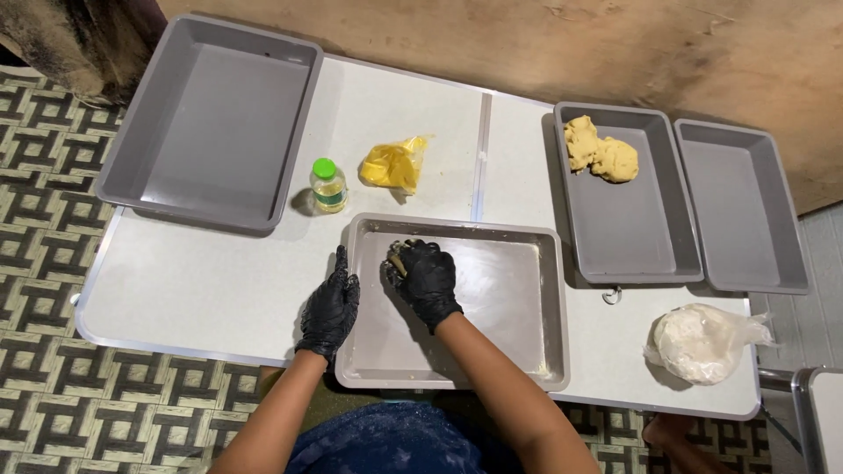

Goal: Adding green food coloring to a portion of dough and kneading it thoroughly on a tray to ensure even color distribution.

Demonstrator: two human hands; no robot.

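Upper left: large empty grey tub [211, 123]. Centre: oil bottle [328, 185], yellow bag [393, 164]. Right: dough [600, 151] in grey tub [645, 237]; white bag [702, 342].

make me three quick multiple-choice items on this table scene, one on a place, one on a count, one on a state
1. Where does the small bottle with the green cap stand?
A. inside the tray on the far right
B. on the table between the big grey tray and the yellow bag
C. on the floor

2. How many grey trays are in view?
A. two
B. four
C. six

3. What is the right hand doing?
A. pressing on a small lump in the shallow tray
B. resting flat on the floor
C. lifting the white bag

Answers: 1 B, it stands by the big grey tray, left of the yellow bag. 2 B, four show on the table. 3 A, the gloved fingers curl over the lump.
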